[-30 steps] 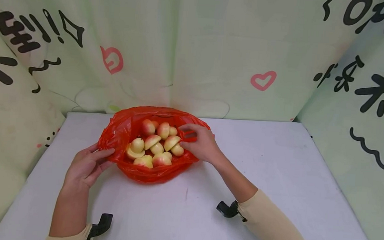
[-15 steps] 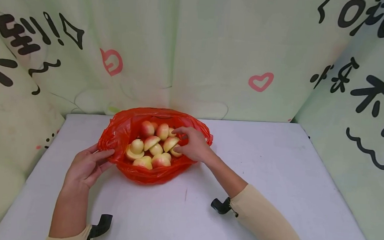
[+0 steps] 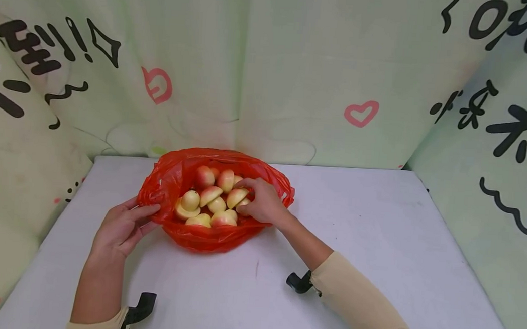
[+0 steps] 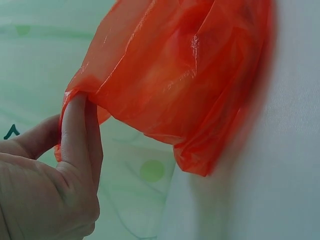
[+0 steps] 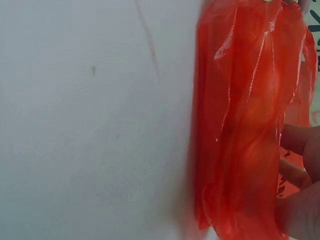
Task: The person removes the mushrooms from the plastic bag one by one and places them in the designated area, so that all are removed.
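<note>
A red plastic bag lies with its mouth spread wide, holding several mushroom-shaped pieces with pale yellow stems and caps blushed red. At its left side, my left hand pinches the rim between thumb and fingers; the left wrist view shows the film pulled over the fingertips. My right hand reaches in over the right rim. Its thumb and fingers close around the rightmost mushroom-shaped piece. In the right wrist view, the bag's side hides the fingertips and the pieces.
The bag rests on a white-covered table, near its back edge. A pale green curtain with black lettering and pink hearts encloses the back and sides. Black camera mounts sit on both wrists.
My right hand has moved left and deeper into the bag, from its right rim to the rightmost mushroom-shaped piece. The left hand keeps its hold on the rim.
</note>
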Demonstrator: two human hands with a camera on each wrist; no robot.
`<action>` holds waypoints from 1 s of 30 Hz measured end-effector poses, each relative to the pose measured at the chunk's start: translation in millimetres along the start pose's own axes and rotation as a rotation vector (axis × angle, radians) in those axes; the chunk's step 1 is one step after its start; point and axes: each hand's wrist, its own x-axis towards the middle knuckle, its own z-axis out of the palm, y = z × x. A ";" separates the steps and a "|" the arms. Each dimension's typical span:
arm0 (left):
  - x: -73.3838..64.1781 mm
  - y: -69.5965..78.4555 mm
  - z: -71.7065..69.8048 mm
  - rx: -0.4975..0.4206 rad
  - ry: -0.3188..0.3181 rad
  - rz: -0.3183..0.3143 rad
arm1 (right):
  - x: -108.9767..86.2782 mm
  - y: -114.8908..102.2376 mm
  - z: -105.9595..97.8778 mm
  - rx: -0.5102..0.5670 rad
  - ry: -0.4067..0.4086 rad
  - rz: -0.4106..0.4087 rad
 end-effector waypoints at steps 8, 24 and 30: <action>-0.5 -0.5 1.2 0.000 0.002 -0.002 | 0.1 4.1 2.4 -0.005 -0.005 0.017; 0.8 0.2 2.5 -0.012 -0.008 -0.002 | -0.4 5.5 1.8 -0.002 0.035 0.038; -0.8 2.0 -0.8 -0.016 -0.001 -0.004 | -1.1 -0.7 0.1 0.011 0.014 0.052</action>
